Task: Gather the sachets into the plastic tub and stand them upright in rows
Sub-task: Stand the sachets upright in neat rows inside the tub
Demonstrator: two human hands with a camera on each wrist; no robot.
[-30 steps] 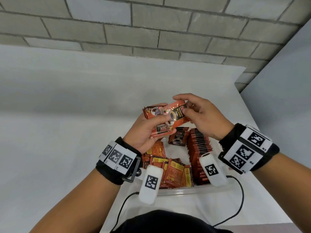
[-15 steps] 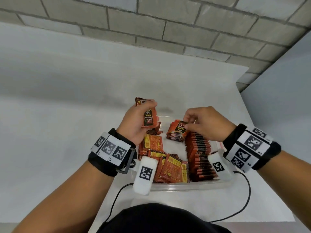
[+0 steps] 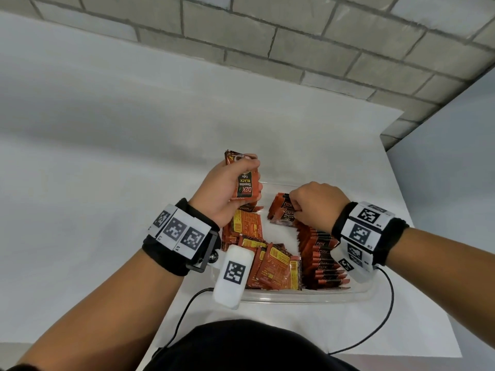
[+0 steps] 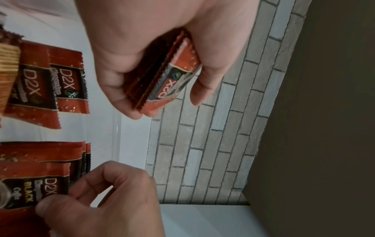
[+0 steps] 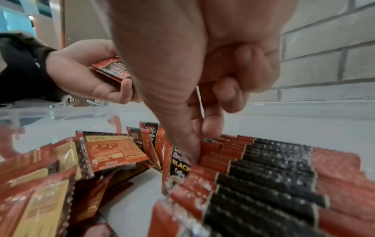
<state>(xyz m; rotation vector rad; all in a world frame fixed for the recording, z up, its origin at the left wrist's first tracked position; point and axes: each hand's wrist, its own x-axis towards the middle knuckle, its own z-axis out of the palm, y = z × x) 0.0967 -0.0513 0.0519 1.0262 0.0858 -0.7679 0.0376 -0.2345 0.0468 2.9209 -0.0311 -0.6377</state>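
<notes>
My left hand (image 3: pixel 242 180) grips a small stack of red-and-black sachets (image 3: pixel 246 184) above the far left corner of the clear plastic tub (image 3: pixel 294 297); the stack (image 4: pixel 164 80) sits between thumb and curled fingers. My right hand (image 3: pixel 296 210) is down inside the tub and pinches one sachet (image 3: pixel 285 214) at the far end of the upright row (image 3: pixel 322 254) along the right wall. From the right wrist, the thumb (image 5: pixel 188 150) sits between that sachet (image 5: pixel 178 166) and the row (image 5: pixel 263 168). Loose sachets (image 3: pixel 267 263) lie flat in a heap on the tub's left side.
The tub stands at the near edge of a white table (image 3: pixel 107 183); a brick wall (image 3: pixel 294 36) runs behind it. A grey panel (image 3: pixel 455 170) rises at the right. Black cables (image 3: pixel 385 317) trail from the wrist cameras over the table's front.
Both hands held the stack together above the tub. My right hand took one sachet and lowered it to the far end of the row; my left kept the rest, shifting left.
</notes>
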